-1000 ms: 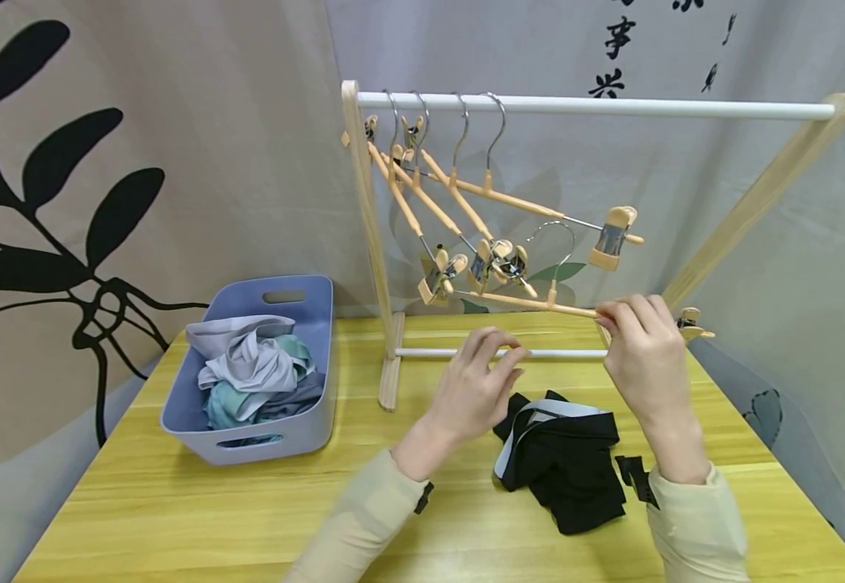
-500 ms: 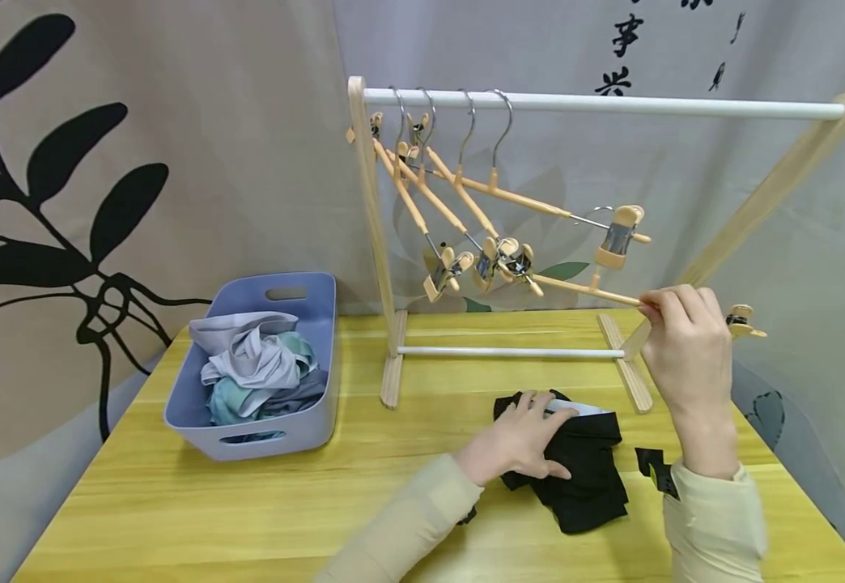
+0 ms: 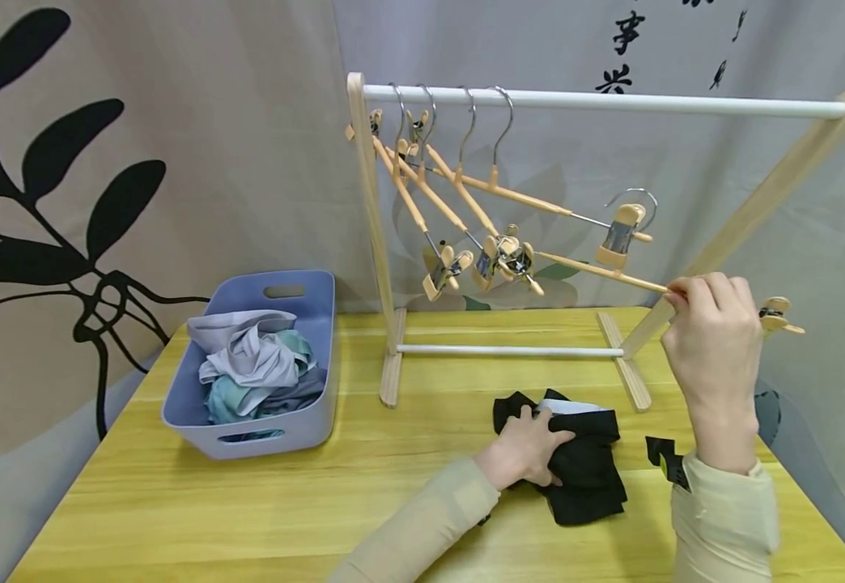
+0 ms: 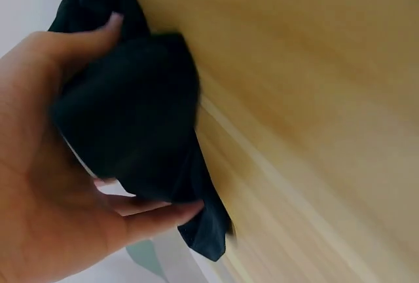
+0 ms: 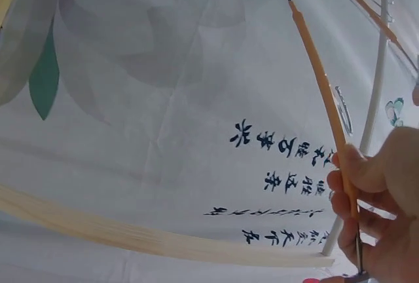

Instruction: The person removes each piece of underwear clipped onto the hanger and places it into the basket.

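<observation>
My right hand [image 3: 714,356] grips a wooden clip hanger [image 3: 597,270] by its bar, near the right end. The right wrist view shows the fingers curled round the hanger [image 5: 319,76]; its hook [image 3: 637,198] is free of the rail. A black garment [image 3: 588,470] with a pale grey-blue band lies bunched on the table. Over its left part is my left hand [image 3: 524,449]. In the left wrist view, the thumb and fingers hold a fold of the garment [image 4: 137,99] between them.
Several clip hangers [image 3: 459,194] hang at the left of the rack's white rail [image 3: 648,103]. A blue basket [image 3: 316,304] of crumpled clothes stands on the left of the wooden table [image 3: 248,502]. A printed curtain hangs behind.
My right hand has moved right with the hanger, which has turned slightly. My left hand has come down and right from beside the rack onto the black garment.
</observation>
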Motion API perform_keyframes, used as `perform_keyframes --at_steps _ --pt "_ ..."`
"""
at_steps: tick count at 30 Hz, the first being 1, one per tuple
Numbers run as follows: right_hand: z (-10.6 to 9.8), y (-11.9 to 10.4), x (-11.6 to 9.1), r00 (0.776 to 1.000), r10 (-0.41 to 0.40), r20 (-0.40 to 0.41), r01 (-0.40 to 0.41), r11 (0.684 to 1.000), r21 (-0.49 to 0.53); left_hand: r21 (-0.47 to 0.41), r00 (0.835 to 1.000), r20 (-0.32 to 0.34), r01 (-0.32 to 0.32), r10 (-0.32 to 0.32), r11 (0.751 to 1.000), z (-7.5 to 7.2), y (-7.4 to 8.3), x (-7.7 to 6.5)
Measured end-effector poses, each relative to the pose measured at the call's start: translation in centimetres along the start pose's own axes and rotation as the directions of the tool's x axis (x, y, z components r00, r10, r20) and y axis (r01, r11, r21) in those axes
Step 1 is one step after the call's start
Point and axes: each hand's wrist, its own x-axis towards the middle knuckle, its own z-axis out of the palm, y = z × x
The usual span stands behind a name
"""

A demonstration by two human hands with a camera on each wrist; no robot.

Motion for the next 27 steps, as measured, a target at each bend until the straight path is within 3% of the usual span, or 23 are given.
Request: perform_keyframes --at_steps 6,14,21,27 --pt "-0.5 -0.4 1.0 0.996 0.037 -0.087 -0.035 0.999 0.017 0.013 0.997 -0.068 -0.025 0.026 1.000 0.6 -0.6 0.1" --pt "-1.3 -1.0 2.6 0.988 -0.002 -0.155 0.001 1.000 -0.010 -0.158 0.995 -0.072 -0.083 0.072 0.984 0.7 -2.0 -0.9" --pt "-1.8 -1.7 3.9 0.983 -0.022 -0.180 0.022 1.000 -0.002 -0.315 0.995 -0.073 -0.091 0.072 0.945 0.5 -3.4 -1.9" --pt "-1.8 -1.8 4.8 0.977 -0.027 -0.213 0.028 1.000 0.005 -0.437 0.987 -0.152 -0.117 0.055 0.892 -0.9 -5.6 -3.6"
